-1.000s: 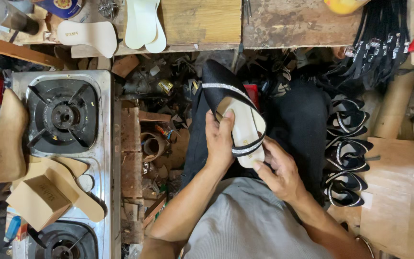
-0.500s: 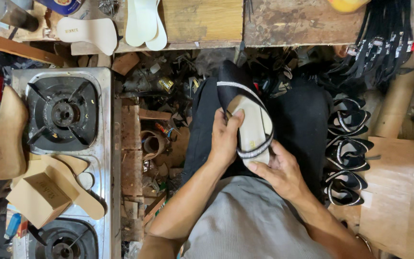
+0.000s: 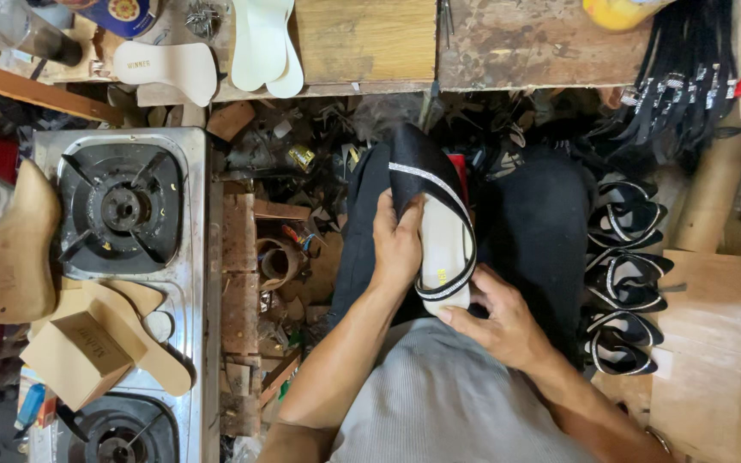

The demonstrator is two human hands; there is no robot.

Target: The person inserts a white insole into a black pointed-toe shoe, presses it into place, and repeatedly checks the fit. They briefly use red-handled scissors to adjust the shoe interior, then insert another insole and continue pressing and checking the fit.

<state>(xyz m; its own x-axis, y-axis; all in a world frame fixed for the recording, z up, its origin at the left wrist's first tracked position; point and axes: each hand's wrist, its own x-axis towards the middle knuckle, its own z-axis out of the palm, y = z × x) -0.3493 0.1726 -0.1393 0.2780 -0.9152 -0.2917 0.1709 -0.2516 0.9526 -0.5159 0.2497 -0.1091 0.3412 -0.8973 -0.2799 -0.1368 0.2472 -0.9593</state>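
Pretty cramped spot. The hands sit over the lap with the only open room at 6 o'clock, toward the grey shirt (image 3: 439,403). At 9 o'clock a scrap pile (image 3: 280,249) and the gas stove (image 3: 122,214) block things. At 3 o'clock a stack of black shoes (image 3: 623,283) crowds in, and at 12 o'clock the workbench edge (image 3: 362,43) closes it off.

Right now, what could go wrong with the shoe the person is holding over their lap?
The black shoe is held only by the left hand at its side and the right hand at its heel, so it might slip into the scraps on the floor. The cream insole could pick up dirt from fingers. An elbow might also knock the finished shoes stacked beside the right leg.
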